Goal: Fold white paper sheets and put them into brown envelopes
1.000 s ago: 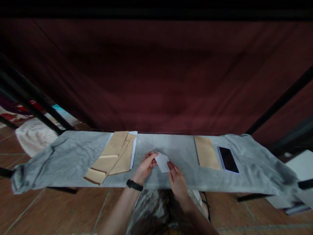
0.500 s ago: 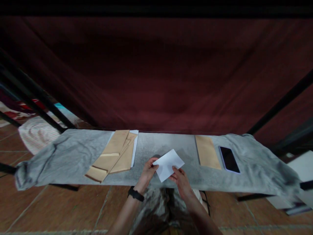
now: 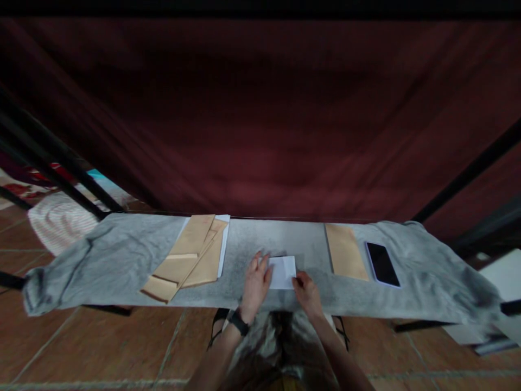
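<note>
A small white sheet of folded paper (image 3: pixel 281 273) lies on the grey cloth in front of me. My left hand (image 3: pixel 257 277), with a dark band on its wrist, rests at the paper's left edge, fingers stretched out and somewhat apart. At the right edge, my right hand (image 3: pixel 306 290) pinches the paper between thumb and curled fingers. Left of my hands is a fanned pile of brown paper envelopes (image 3: pixel 183 266), with white sheets (image 3: pixel 224 247) showing from under it. One more brown envelope (image 3: pixel 345 252) lies flat to the right.
A phone (image 3: pixel 383 264) with a pale purple edge lies right of the single envelope. The grey cloth (image 3: pixel 130 255) covers a narrow bench-like surface. Behind it hangs a dark red curtain (image 3: pixel 268 130), with black metal bars (image 3: pixel 459 174) at both sides.
The white paper has come down onto the cloth, turned straighter, and looks smaller. My left hand has gone from gripping its corner to lying beside it; my right hand stays at its right side.
</note>
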`<state>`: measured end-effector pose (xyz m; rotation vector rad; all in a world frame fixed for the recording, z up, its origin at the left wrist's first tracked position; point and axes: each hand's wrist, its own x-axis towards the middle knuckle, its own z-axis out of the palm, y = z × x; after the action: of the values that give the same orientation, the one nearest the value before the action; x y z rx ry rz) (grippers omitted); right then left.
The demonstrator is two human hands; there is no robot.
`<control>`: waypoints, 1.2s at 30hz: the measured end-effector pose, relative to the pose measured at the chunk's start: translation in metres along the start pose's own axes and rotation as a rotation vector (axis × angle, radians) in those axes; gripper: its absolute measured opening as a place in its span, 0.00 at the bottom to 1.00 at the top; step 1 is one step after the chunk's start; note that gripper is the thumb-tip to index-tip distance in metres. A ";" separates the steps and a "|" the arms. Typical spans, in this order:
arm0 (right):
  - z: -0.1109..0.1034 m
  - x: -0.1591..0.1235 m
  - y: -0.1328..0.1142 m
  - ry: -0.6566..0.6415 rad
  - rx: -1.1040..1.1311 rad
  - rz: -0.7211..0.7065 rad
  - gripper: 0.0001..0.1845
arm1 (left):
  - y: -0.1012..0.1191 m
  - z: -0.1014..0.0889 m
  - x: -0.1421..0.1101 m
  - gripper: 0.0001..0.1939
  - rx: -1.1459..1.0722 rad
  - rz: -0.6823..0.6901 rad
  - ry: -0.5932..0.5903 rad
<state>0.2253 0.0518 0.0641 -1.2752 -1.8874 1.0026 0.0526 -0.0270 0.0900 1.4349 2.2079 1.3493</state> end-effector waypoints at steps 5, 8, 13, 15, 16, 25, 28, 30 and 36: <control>0.001 -0.003 0.007 -0.028 -0.125 -0.005 0.13 | -0.009 0.026 -0.042 0.25 0.547 0.195 -0.150; 0.001 -0.008 0.007 0.011 -0.254 -0.034 0.16 | -0.013 0.029 -0.047 0.27 0.655 0.208 -0.172; 0.016 -0.018 -0.005 -0.012 -0.454 -0.397 0.23 | -0.014 0.029 -0.044 0.28 0.731 0.215 -0.200; 0.025 -0.024 -0.008 -0.078 -0.488 -0.531 0.24 | -0.015 0.029 -0.045 0.30 0.767 0.213 -0.220; 0.029 -0.027 -0.008 -0.095 -0.514 -0.573 0.25 | -0.015 0.030 -0.046 0.30 0.780 0.211 -0.226; 0.008 -0.031 0.011 -0.069 -0.692 -0.570 0.27 | -0.021 0.010 -0.052 0.30 0.708 0.130 -0.135; 0.003 -0.029 0.019 -0.047 -0.709 -0.529 0.28 | -0.024 0.001 -0.053 0.29 0.698 0.080 -0.109; 0.003 -0.029 0.022 -0.040 -0.709 -0.507 0.28 | -0.026 -0.004 -0.053 0.29 0.691 0.054 -0.107; 0.005 -0.029 0.021 -0.066 -0.700 -0.494 0.28 | -0.019 0.001 -0.046 0.30 0.644 0.003 -0.022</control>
<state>0.2395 0.0281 0.0411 -1.0247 -2.5479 0.1173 0.0649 -0.0654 0.0606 1.6102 2.7657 0.6221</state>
